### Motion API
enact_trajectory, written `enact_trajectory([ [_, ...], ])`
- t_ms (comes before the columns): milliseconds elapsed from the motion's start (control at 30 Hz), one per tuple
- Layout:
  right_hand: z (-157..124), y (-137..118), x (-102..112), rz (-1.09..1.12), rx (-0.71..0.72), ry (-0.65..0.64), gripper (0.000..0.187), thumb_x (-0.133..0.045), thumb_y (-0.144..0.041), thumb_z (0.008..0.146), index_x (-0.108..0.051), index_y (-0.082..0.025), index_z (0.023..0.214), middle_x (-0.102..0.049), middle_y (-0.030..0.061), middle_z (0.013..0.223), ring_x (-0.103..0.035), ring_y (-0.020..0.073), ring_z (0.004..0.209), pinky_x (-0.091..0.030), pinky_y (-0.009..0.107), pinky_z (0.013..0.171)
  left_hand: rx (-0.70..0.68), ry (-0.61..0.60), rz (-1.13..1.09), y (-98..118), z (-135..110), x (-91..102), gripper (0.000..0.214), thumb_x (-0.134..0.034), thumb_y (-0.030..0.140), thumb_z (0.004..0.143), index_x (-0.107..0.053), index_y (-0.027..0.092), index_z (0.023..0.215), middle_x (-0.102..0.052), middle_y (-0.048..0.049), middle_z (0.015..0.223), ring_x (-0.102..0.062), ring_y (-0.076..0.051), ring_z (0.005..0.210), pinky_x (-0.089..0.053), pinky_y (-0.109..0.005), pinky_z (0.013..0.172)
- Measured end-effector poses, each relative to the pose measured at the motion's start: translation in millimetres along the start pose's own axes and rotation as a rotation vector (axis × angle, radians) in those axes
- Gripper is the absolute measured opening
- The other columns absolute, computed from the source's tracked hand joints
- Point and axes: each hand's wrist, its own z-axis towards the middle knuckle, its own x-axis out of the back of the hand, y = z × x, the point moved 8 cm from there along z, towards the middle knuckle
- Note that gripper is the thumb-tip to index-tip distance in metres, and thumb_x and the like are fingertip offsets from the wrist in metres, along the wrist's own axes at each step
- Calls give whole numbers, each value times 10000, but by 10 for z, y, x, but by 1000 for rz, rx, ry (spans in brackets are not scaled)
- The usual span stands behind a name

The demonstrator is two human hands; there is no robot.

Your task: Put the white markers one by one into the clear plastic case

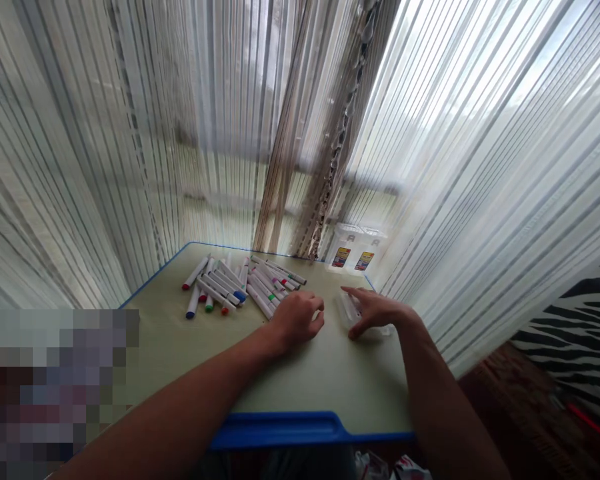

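A pile of white markers (240, 283) with coloured caps lies at the far left of a small beige table (290, 373). My left hand (300, 319) rests on the tabletop just right of the pile, its fingers curled under; nothing shows in it. My right hand (375, 310) lies with fingers spread on a clear plastic case (350, 312) near the table's right edge, pressing it flat.
A clear plastic box (356, 248) with red and yellow labels stands at the far right corner. The table has a blue rim with a blue handle (280, 430) at the near edge. Sheer striped curtains hang close around. A zebra-patterned cloth (580, 333) lies to the right.
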Motion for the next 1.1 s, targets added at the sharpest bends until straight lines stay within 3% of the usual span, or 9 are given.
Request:
enact_trajectory([
  [133,52,-280,85,144,124,181,1050,-935,-548,472,-603,-184,1399,-664,176,1310,-589,390,1252,-430,543,1073,25,30,-33,-18,-7,37,224,-540,241,915,-725,150,1002,-739,-103,991,-691,-248,946,-520,-358,874],
  [233,23,-435,224,554,129,381,882,-806,-626,675,-563,-198,1408,-723,128,1139,-686,322,1035,-527,478,916,32,54,-75,-2,-18,92,318,-490,363,978,-695,144,1083,-734,-110,1042,-690,-246,974,-522,-361,882],
  [300,18,-586,185,868,163,392,730,-601,-722,813,-600,-209,1332,-745,114,1035,-704,306,949,-552,435,822,25,68,-122,21,-29,134,399,-449,464,999,-682,151,1085,-727,-110,1043,-689,-255,971,-522,-386,888],
  [400,57,-771,-24,1172,104,320,774,-313,-827,854,-647,-190,1142,-748,128,929,-717,312,840,-556,424,712,31,159,-193,32,-54,245,514,-475,578,965,-622,137,1186,-695,-133,1118,-667,-293,1034,-510,-446,936],
  [500,84,-865,-140,1280,105,367,708,-332,-803,857,-616,-202,1103,-750,123,930,-718,304,812,-545,408,691,-11,277,-241,64,-84,360,752,-589,663,869,-478,119,1377,-607,-179,1298,-601,-324,1187,-483,-476,1024],
  [600,107,-885,-209,1221,96,395,747,-298,-843,840,-612,-208,1076,-748,110,909,-720,297,825,-534,382,689,-110,290,-267,143,-99,376,838,-672,625,830,-395,152,1464,-514,-190,1436,-508,-322,1331,-436,-465,1110],
  [733,100,-876,-275,1323,71,357,720,-317,-844,840,-608,-218,1045,-743,96,925,-719,282,846,-535,357,681,-122,279,-273,154,-104,346,598,-572,493,954,-448,178,1448,-514,-166,1447,-507,-292,1337,-441,-439,1109],
  [867,67,-921,-289,1405,100,308,671,-400,-806,851,-597,-237,1147,-727,91,1006,-702,263,837,-552,375,717,-103,366,-347,92,-106,415,408,-464,397,1026,-501,202,1383,-566,-131,1368,-558,-245,1261,-463,-387,1068],
  [1100,24,-945,-226,1374,172,450,517,-784,-488,758,-603,-256,1183,-711,60,1144,-674,229,937,-544,316,753,119,560,-549,-205,-137,535,283,-398,367,1039,-532,166,1185,-684,-103,1078,-662,-229,1001,-501,-351,918],
])
